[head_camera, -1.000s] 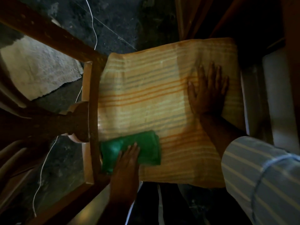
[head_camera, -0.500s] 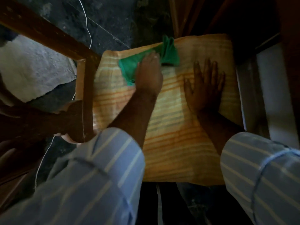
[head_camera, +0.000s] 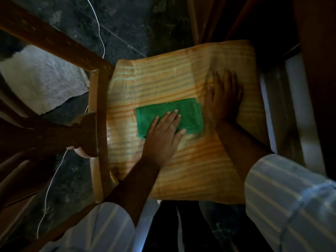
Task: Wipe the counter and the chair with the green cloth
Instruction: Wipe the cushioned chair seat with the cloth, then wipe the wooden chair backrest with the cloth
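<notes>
The chair's seat (head_camera: 181, 82) is covered by a yellow cloth with orange and grey stripes and fills the middle of the view. A folded green cloth (head_camera: 189, 113) lies flat on the seat's centre. My left hand (head_camera: 163, 135) presses down on the green cloth's near edge, fingers spread over it. My right hand (head_camera: 224, 95) rests flat on the seat just right of the green cloth, fingers apart and holding nothing. The chair's brown wooden frame (head_camera: 101, 124) runs along the seat's left side.
A dark stone floor (head_camera: 127, 24) lies beyond the chair, with a thin white cord (head_camera: 98, 26) trailing across it. A pale rough mat (head_camera: 41, 79) sits at the left. A white upright panel (head_camera: 298, 113) and dark wooden furniture stand close on the right.
My left hand has dragged the green cloth from the seat's far edge back toward the middle, after sweeping it away from the near left corner. My right hand stayed flat on the seat.
</notes>
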`<state>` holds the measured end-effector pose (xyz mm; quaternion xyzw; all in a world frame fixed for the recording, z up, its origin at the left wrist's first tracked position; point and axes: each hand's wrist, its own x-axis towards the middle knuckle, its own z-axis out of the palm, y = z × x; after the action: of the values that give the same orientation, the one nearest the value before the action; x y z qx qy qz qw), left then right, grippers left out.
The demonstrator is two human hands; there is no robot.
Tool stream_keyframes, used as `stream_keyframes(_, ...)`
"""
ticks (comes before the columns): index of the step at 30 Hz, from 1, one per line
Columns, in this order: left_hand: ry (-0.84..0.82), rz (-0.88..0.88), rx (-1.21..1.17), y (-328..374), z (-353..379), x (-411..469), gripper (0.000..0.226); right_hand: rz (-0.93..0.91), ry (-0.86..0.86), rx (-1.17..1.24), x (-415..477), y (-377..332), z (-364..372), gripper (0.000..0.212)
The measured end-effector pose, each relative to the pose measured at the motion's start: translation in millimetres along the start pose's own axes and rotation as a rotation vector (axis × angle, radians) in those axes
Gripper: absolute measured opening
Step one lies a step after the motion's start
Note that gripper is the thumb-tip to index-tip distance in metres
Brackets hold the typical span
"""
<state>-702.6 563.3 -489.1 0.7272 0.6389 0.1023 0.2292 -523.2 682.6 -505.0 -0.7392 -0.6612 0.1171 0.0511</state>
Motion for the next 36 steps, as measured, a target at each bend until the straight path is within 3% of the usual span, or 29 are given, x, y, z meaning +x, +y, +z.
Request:
stream_keyframes(3, 0.219, -0.239, -0.031, -8.0, -23.5, 8.9, 0.042, -0.052, 0.022, 0.282, -15.7, -20.6, -11.6, 0.048)
stream_keyframes(5, 0.246, -0.515, -0.033, -15.8, -35.6, 9.2, 0.053, -0.05, -0.116, 0.417, -32.3, -31.5, -15.4, 0.041)
stream_keyframes(7, 0.18, -0.709, -0.15, -19.3, -40.9, 10.3, 0.07, 0.05, -0.25, 0.499, -41.7, -37.9, -18.6, 0.048)
stream_keyframes(10, 0.148, -0.845, -0.32, -21.8, -47.1, 17.5, 0.059, 0.247, -0.415, 0.591, -37.7, -40.0, -19.3, 0.065)
stream_keyframes(13, 0.132, -0.986, -0.768, -22.0, -60.3, 22.5, 0.032, 0.445, -0.599, 0.831, -27.6, -39.6, -27.4, 0.051)
stream_keyframes(15, 0.109, -0.962, -1.029, -18.1, -73.4, 22.4, 0.029, 0.53, -0.65, 0.972, -27.2, -43.9, -44.7, 0.039)
stream_keyframes(17, 0.139, -0.878, -1.09, -11.6, -92.0, 22.7, 0.027, 0.562, -0.651, 1.068, -25.9, -52.5, -68.0, 0.034)
stream_keyframes(22, 0.3, -0.742, -0.851, 7.8, -170.5, 26.8, 0.03, 0.51, -0.631, 1.275, -17.4, -89.4, -143.0, 0.02)
stream_keyframes(27, 0.564, -0.562, -0.212, 44.8, -286.3, 21.4, 0.033, 0.442, -0.708, 1.461, -4.3, -136.6, -226.7, 0.039)
stream_keyframes(31, 0.632, -0.518, -0.079, 75.3, -382.9, 8.7, 0.034, 0.324, -0.756, 1.538, 3.3, -176.4, -276.6, 0.037)
stream_keyframes(36, 0.639, -0.473, 0.088, 87.6, -454.9, -27.5, 0.034, 0.212, -0.894, 1.464, -14.9, -232.3, -291.9, 0.021)
